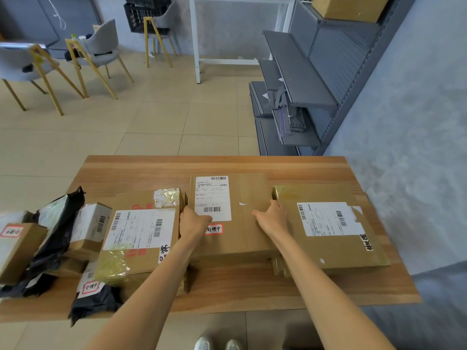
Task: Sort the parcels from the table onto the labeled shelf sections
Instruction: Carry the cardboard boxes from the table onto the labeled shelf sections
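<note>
Where beige floor tiles (156, 122) meet wooden table (227, 286), fingers (185, 210) gripping middle parcel (242, 238).

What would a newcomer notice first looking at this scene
Both hands on the middle box at the table's centre: the left hand grips its left edge, the right hand its right edge. Labeled boxes flank it, the left box and the right box. Grey shelves stand beyond the table, to the right.
</note>
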